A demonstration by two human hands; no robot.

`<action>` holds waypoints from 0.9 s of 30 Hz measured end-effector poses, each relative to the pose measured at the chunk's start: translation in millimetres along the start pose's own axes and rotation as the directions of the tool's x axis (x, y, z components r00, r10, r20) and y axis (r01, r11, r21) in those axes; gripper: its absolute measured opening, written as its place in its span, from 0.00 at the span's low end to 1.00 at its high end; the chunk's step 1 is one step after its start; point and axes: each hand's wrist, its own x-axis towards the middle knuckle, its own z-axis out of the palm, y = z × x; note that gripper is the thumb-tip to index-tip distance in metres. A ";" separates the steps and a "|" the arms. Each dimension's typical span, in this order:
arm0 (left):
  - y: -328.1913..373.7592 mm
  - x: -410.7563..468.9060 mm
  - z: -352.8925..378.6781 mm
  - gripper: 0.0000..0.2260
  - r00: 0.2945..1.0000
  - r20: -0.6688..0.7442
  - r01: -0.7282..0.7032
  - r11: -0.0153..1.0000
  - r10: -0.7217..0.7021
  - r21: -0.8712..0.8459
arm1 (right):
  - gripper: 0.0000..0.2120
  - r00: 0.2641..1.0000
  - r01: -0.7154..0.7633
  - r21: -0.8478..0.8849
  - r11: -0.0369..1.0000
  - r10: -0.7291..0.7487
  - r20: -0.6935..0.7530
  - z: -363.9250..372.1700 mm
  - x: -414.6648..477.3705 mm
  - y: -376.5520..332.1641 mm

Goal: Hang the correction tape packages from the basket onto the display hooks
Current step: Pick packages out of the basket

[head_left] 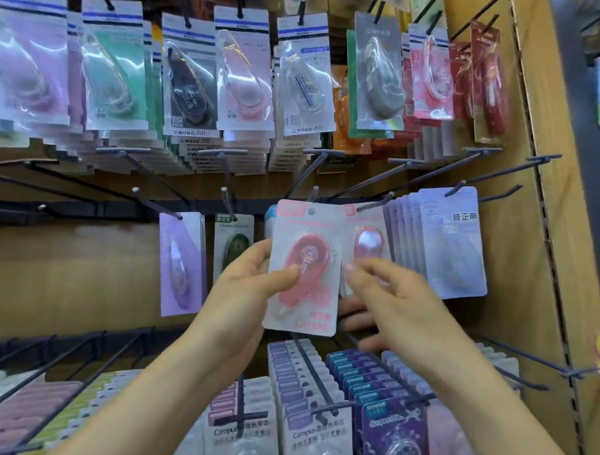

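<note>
Two bare forearms rise from the lower edge, over rows of purple and blue carded packages (317, 385) strung on black wire hooks below the hands.

The left hand (250, 281) grips a pink correction tape package (306, 267) by its left edge, with the thumb pressed on the front and the fingers curled round behind. It is a flat white card with a pink band across the top and a small round hang hole (311, 212) just under that band. A clear blister holds a pink-red teardrop-shaped dispenser, and red lettering sits at the bottom right. The card stands upright, between the two hands and in front of the middle row of hooks. Whether its hole sits on a hook cannot be told.

The right hand (389, 307) is spread wide, its fingers fairly straight. One fingertip lies at the card's right edge and the lower fingers reach behind its lower right corner. Whether they touch it cannot be told.

Just behind that hand a second pink card with a shiny oval dispenser (368, 240) hangs from a dark hook (373, 205). A stack of lilac cards (452, 248) hangs to the right of it. Left of the left hand hang a green-backed card (234, 236) and a purple one (179, 264).
</note>
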 end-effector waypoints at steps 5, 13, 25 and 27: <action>-1.5 0.0 13.4 0.13 0.999 0.035 0.004 0.999 -0.002 -0.038 | 0.06 0.999 0.006 0.207 0.978 -0.016 0.049 12.6 -4.6 16.8; 22.0 22.2 38.2 0.04 0.955 -0.028 -0.270 0.907 0.294 0.324 | 0.08 0.995 0.033 0.103 0.994 -0.023 -0.100 -0.6 -2.8 41.1; 21.4 63.8 99.9 0.06 0.960 -0.089 -0.229 0.925 0.267 0.303 | 0.06 0.949 0.090 0.212 0.973 -0.019 -0.316 -15.9 -0.6 43.7; 21.1 71.2 100.8 0.06 0.949 -0.136 -0.234 0.924 0.285 0.303 | 0.08 0.945 0.098 0.207 0.973 -0.026 -0.326 -18.3 0.9 41.4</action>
